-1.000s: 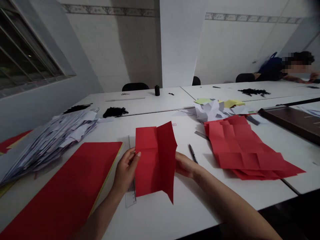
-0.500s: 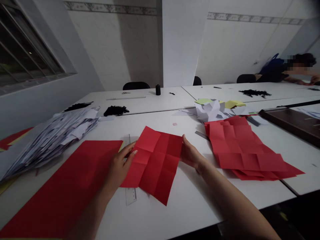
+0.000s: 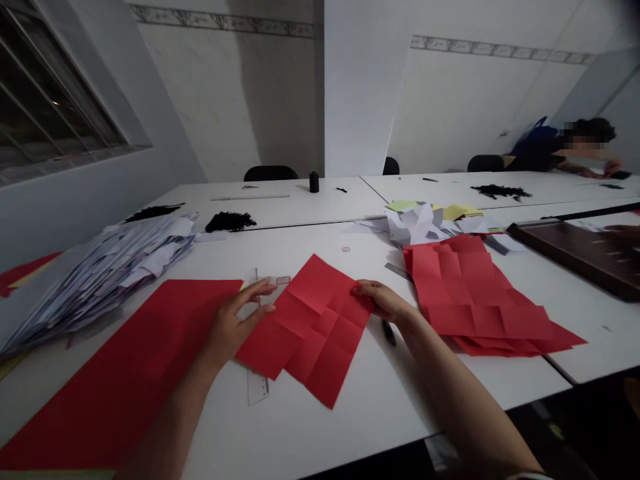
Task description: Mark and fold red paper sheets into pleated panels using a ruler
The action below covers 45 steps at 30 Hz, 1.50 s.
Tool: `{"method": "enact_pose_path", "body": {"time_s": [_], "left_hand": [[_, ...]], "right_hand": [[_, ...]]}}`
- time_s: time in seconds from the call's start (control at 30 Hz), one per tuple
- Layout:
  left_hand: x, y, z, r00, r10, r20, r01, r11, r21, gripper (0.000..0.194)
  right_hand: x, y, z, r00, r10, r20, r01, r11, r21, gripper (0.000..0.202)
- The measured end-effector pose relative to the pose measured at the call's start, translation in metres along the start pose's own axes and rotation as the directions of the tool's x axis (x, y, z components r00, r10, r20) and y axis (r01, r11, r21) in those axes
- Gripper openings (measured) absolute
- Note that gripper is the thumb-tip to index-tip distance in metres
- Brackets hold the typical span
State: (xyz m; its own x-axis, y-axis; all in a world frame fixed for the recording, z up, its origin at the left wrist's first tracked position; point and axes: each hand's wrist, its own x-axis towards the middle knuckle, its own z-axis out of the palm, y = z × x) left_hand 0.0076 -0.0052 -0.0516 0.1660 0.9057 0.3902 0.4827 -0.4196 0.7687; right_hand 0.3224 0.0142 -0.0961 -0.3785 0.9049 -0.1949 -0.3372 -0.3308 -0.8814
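A creased sheet of red paper (image 3: 320, 340) is in front of me over the white table (image 3: 300, 440). My right hand (image 3: 385, 300) pinches its upper right corner between thumb and fingers. Beside its left edge, my left hand (image 3: 240, 320) has its thumb and fingers apart and holds nothing. Under the paper's left side lies a clear ruler (image 3: 259, 389), partly covered. A large flat red sheet (image 3: 125, 360) lies to the left, and a stack of creased red sheets (image 3: 465, 287) rests to the right. A small dark object (image 3: 389, 333) lies below my right hand.
A heap of papers (image 3: 110, 280) fills the left side. White scraps (image 3: 415, 223) lie behind the red stack, near a brown tray (image 3: 585, 250). A black spool (image 3: 314, 182) stands farther back. A person (image 3: 545, 155) leans on the table at the far right.
My left hand has let go of the red paper and opened. My right hand now pinches the corner, and the paper has turned. The small dark object has come into view.
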Motion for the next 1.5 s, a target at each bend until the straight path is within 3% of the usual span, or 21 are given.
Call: {"method": "enact_pose_path", "body": {"time_s": [0.07,0.13,0.2,0.3,0.37,0.47,0.53,0.63,0.73,0.87,0.97,1.03,1.1,1.17,1.27,1.4,1.5], "left_hand": [[0.005,-0.011,-0.002,0.987,-0.029,-0.160,0.006,0.989,-0.146,0.045],[0.009,-0.024,0.001,0.941,-0.113,-0.318,0.028,0.965,-0.263,0.041],[0.010,-0.034,0.010,0.902,-0.222,-0.371,0.091,0.936,-0.339,0.035],[0.005,-0.038,0.031,0.938,-0.264,-0.225,0.164,0.909,-0.383,0.035],[-0.001,-0.032,0.045,0.980,-0.176,-0.089,0.127,0.910,-0.394,0.044],[-0.008,-0.022,0.054,0.997,-0.069,-0.044,0.043,0.904,-0.426,0.071],[-0.009,-0.019,0.052,0.995,-0.103,0.006,0.097,0.906,-0.412,0.077],[-0.007,-0.018,0.042,0.971,-0.179,0.157,0.223,0.914,-0.340,0.056],[-0.005,-0.012,0.036,0.953,-0.195,0.233,0.258,0.924,-0.283,0.038],[-0.006,-0.004,0.036,0.951,-0.244,0.187,0.283,0.933,-0.223,0.029],[-0.007,-0.004,0.039,0.941,-0.329,0.082,0.338,0.886,-0.319,0.029],[-0.006,-0.004,0.040,0.916,-0.399,0.039,0.371,0.807,-0.460,0.035],[-0.005,-0.003,0.040,0.895,-0.447,0.014,0.377,0.738,-0.559,0.040],[-0.004,-0.002,0.039,0.886,-0.464,0.004,0.373,0.707,-0.601,0.040],[-0.004,-0.001,0.038,0.870,-0.494,-0.001,0.380,0.672,-0.636,0.041],[-0.006,-0.002,0.037,0.849,-0.528,0.007,0.403,0.639,-0.655,0.040],[-0.007,-0.002,0.037,0.843,-0.537,-0.004,0.425,0.672,-0.607,0.037]], "right_hand": [[0.004,-0.001,-0.003,0.990,-0.060,-0.126,0.077,0.988,0.132,0.013],[0.010,-0.001,-0.006,0.963,-0.100,-0.252,0.164,0.955,0.247,0.011],[0.016,0.001,-0.007,0.939,-0.111,-0.327,0.214,0.930,0.299,0.007],[0.024,0.006,-0.005,0.927,-0.102,-0.361,0.227,0.919,0.323,0.007],[0.026,0.010,-0.003,0.925,-0.090,-0.370,0.220,0.920,0.325,0.010],[0.026,0.017,0.001,0.929,-0.071,-0.364,0.190,0.933,0.305,0.016],[0.026,0.019,0.003,0.938,-0.060,-0.341,0.162,0.946,0.279,0.020],[0.025,0.022,0.006,0.953,-0.072,-0.295,0.146,0.960,0.237,0.022],[0.022,0.022,0.009,0.959,-0.091,-0.269,0.153,0.963,0.220,0.019],[0.015,0.018,0.016,0.975,-0.101,-0.196,0.139,0.971,0.196,0.025],[0.010,0.012,0.020,0.989,-0.078,-0.125,0.098,0.981,0.168,0.043],[0.008,0.008,0.023,0.985,-0.088,-0.149,0.104,0.989,0.105,0.056],[0.006,0.008,0.026,0.950,-0.191,-0.245,0.188,0.982,-0.036,0.056],[0.005,0.012,0.029,0.869,-0.398,-0.294,0.324,0.907,-0.268,0.045],[0.000,0.022,0.035,0.719,-0.683,-0.126,0.495,0.632,-0.596,0.027],[-0.005,0.031,0.036,0.598,-0.790,0.136,0.573,0.303,-0.762,0.043],[-0.005,0.032,0.037,0.460,-0.846,0.268,0.523,0.014,-0.852,0.036]]}}
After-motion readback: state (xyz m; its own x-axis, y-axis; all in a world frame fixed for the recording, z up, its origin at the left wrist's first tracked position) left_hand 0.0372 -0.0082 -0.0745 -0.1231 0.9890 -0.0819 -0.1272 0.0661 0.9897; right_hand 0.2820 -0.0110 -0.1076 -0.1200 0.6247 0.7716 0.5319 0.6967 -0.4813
